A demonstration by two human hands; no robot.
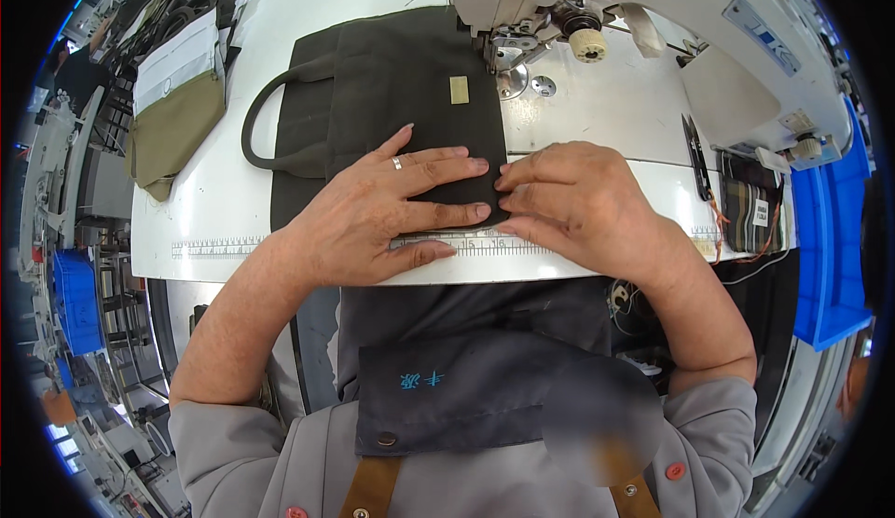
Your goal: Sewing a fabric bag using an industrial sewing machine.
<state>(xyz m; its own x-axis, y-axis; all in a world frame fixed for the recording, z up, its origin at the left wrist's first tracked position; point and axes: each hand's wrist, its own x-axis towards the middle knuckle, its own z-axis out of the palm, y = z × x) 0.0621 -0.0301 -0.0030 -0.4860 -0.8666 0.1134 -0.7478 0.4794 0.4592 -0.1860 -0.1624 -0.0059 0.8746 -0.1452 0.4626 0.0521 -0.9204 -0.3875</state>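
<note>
A dark olive fabric bag [401,80] lies flat on the white sewing table, its looped handle [256,122] toward the left. A small pale yellow tag [459,90] sits on its upper right part. My left hand [382,201] rests flat on the cloth, fingers spread, a ring on one finger. At the bag's right edge, my right hand [587,201] has its fingers bent, fingertips and thumb closed on the cloth's border. Just beyond the bag's far right corner stands the needle area of a white sewing machine [508,61].
A ruler strip [485,245] runs along the table's near edge. Black thread snips [695,156] lie at right beside a striped cloth pouch [751,196] and orange threads. Khaki and white fabric pieces [179,126] hang at the left. A blue bin [830,248] stands far right.
</note>
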